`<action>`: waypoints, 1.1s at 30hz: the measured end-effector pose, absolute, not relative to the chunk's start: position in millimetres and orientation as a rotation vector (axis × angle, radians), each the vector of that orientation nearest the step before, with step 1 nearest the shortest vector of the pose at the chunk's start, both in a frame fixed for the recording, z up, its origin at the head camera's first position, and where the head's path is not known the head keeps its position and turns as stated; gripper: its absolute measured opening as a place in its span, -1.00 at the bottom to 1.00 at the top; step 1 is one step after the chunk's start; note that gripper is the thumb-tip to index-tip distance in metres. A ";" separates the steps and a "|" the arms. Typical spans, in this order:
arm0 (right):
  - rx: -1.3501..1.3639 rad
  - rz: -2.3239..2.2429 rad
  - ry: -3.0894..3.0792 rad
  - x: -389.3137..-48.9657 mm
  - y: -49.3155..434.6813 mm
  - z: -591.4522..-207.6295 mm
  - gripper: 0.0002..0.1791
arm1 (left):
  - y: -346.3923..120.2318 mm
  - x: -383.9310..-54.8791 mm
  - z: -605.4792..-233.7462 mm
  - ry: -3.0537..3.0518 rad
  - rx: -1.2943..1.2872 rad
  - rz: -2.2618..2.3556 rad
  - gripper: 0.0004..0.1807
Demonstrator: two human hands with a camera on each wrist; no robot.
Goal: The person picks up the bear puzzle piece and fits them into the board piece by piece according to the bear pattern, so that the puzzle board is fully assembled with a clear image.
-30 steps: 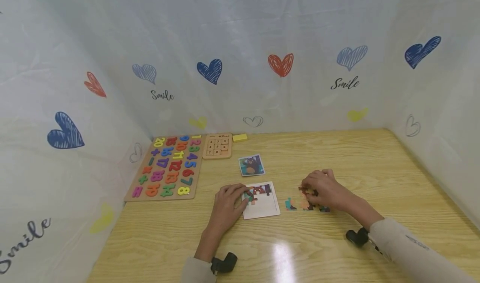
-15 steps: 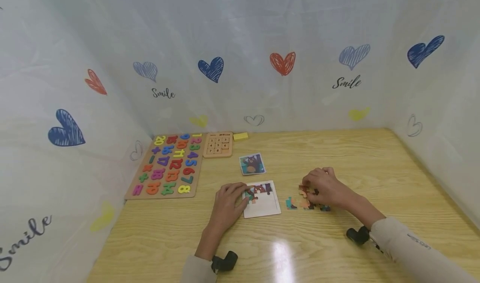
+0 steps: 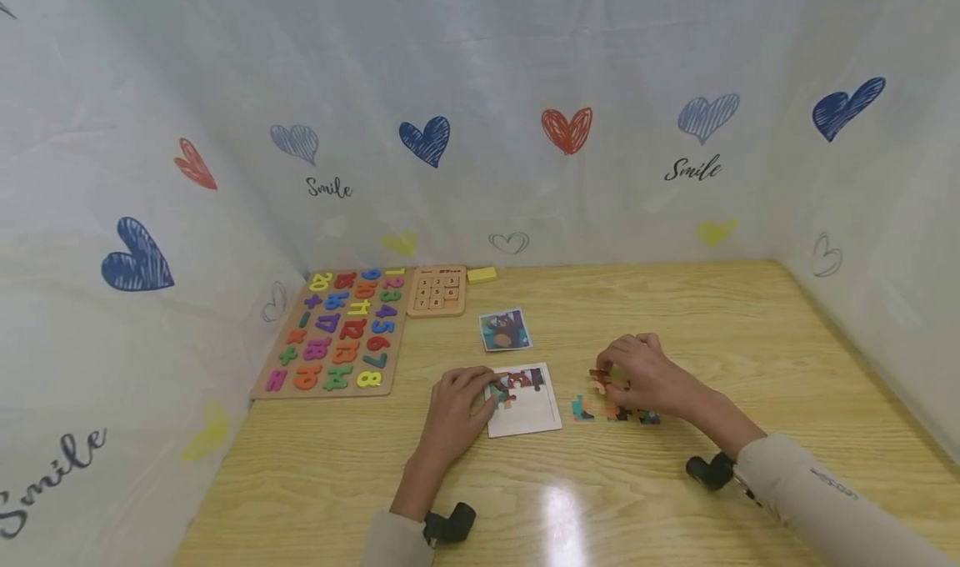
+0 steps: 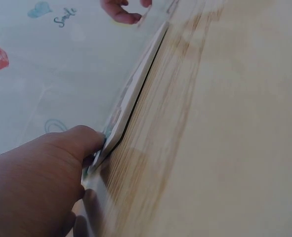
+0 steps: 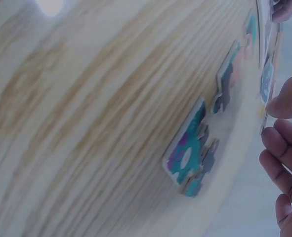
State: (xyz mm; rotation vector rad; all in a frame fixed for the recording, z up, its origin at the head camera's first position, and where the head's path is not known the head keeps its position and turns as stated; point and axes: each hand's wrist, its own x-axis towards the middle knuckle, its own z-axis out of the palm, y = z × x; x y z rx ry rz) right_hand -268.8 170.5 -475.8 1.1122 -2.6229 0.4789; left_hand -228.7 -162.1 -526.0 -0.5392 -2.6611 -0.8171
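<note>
My left hand [image 3: 452,413] holds the left edge of a white puzzle board [image 3: 525,417], thumb and fingertips right at its side. Joined jigsaw pieces [image 3: 519,379] with a bear's face fill part of the board's far side. To the right of it, my right hand [image 3: 647,377] pinches a brown and orange jigsaw piece [image 3: 598,377] between thumb and fingers. In the right wrist view that piece shows only as a thin edge. Several loose pieces lie below and beside this hand, among them a teal one [image 3: 582,408] and a teal and purple one [image 5: 187,155].
Behind the board lies a bear picture card [image 3: 505,330]. At the back left are a coloured number board [image 3: 330,333], a wooden sliding number puzzle [image 3: 437,292] and a yellow block [image 3: 482,275]. A heart-printed curtain [image 3: 480,192] closes in the table [image 3: 720,317].
My right hand has shifted slightly left, bringing the brown and orange piece up and away from the loose pieces. My left hand stays in place on the board.
</note>
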 end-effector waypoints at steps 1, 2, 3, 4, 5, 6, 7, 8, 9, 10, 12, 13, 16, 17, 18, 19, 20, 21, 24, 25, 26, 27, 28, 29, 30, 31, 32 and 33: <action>1.112 0.482 -2.622 -268.8 168.9 -474.8 -0.81 | -162.2 -228.5 -525.8 -2.663 -0.540 -0.825 -0.67; 1.111 0.487 -2.625 -268.7 167.3 -473.7 -0.81 | -162.3 -228.7 -525.7 -2.664 -0.539 -0.821 -0.67; 1.107 0.491 -2.633 -268.6 165.8 -472.6 -0.81 | -162.4 -229.0 -526.1 -2.667 -0.539 -0.821 -0.67; 1.104 0.494 -2.641 -268.5 164.3 -471.6 -0.81 | -162.4 -229.3 -526.3 -2.671 -0.540 -0.824 -0.67; 1.098 0.494 -2.652 -268.3 162.9 -470.5 -0.82 | -162.4 -229.7 -526.6 -2.675 -0.541 -0.827 -0.67; 1.093 0.493 -2.662 -268.3 161.5 -469.5 -0.82 | -162.5 -230.1 -527.1 -2.677 -0.542 -0.829 -0.67; 1.092 0.494 -2.667 -268.2 160.1 -468.7 -0.82 | -162.4 -230.7 -527.7 -2.677 -0.543 -0.831 -0.67; 1.095 0.498 -2.670 -268.2 158.8 -467.9 -0.83 | -162.4 -231.1 -528.4 -2.679 -0.542 -0.827 -0.67; 1.098 0.502 -2.669 -268.4 157.5 -467.2 -0.83 | -162.5 -231.6 -529.0 -2.682 -0.541 -0.831 -0.67; 1.106 0.507 -2.665 -268.5 156.1 -466.6 -0.83 | -162.6 -231.8 -529.3 -2.682 -0.541 -0.834 -0.67; 1.122 0.514 -2.651 -269.0 152.9 -465.7 -0.83 | -162.9 -232.2 -529.8 -2.681 -0.539 -0.835 -0.67; 1.131 0.517 -2.642 -269.1 151.4 -465.3 -0.82 | -163.1 -232.3 -529.9 -2.681 -0.539 -0.834 -0.67; 1.151 0.529 -2.624 -269.8 146.7 -464.2 -0.82 | -163.7 -231.9 -529.6 -2.681 -0.540 -0.840 -0.66; 1.158 0.534 -2.619 -269.9 145.1 -463.9 -0.82 | -163.8 -231.7 -529.4 -2.680 -0.539 -0.845 -0.66; 1.163 0.538 -2.616 -270.0 143.7 -463.7 -0.82 | -163.8 -231.5 -529.1 -2.678 -0.540 -0.847 -0.66; 1.168 0.546 -2.612 -270.2 142.2 -463.4 -0.82 | -163.9 -231.4 -529.0 -2.679 -0.539 -0.847 -0.66; 1.171 0.548 -2.612 -270.4 140.8 -463.4 -0.82 | -163.8 -231.3 -528.7 -2.679 -0.541 -0.851 -0.66; 1.174 0.547 -2.612 -270.4 139.4 -463.4 -0.82 | -163.7 -231.2 -528.4 -2.678 -0.542 -0.853 -0.66; 1.185 0.545 -2.607 -271.0 135.5 -463.5 -0.81 | -163.4 -230.8 -527.5 -2.679 -0.544 -0.851 -0.66; 1.189 0.544 -2.601 -271.3 134.1 -463.5 -0.81 | -163.3 -230.7 -527.3 -2.677 -0.545 -0.846 -0.66; 1.193 0.534 -2.594 -271.7 132.8 -463.8 -0.80 | -163.2 -230.3 -527.1 -2.672 -0.547 -0.841 -0.66; 1.202 0.534 -2.585 -272.0 131.5 -463.8 -0.80 | -163.3 -230.2 -527.0 -2.669 -0.548 -0.836 -0.66; 1.211 0.533 -2.574 -272.4 130.1 -463.9 -0.80 | -163.3 -230.1 -526.9 -2.666 -0.550 -0.833 -0.66; 1.215 0.529 -2.566 -272.7 128.8 -463.7 -0.80 | -163.3 -230.0 -526.9 -2.664 -0.550 -0.831 -0.66; 1.220 0.530 -2.562 -272.8 127.5 -463.7 -0.80 | -163.2 -229.9 -526.7 -2.661 -0.550 -0.828 -0.66; 1.225 0.532 -2.558 -272.9 126.2 -463.5 -0.79 | -163.2 -229.9 -526.7 -2.663 -0.549 -0.828 -0.66; 1.231 0.531 -2.555 -273.1 125.0 -463.5 -0.79 | -163.2 -230.0 -526.6 -2.668 -0.547 -0.832 -0.66; 1.236 0.530 -2.556 -273.0 123.8 -463.3 -0.79 | -163.2 -230.2 -526.5 -2.674 -0.543 -0.840 -0.66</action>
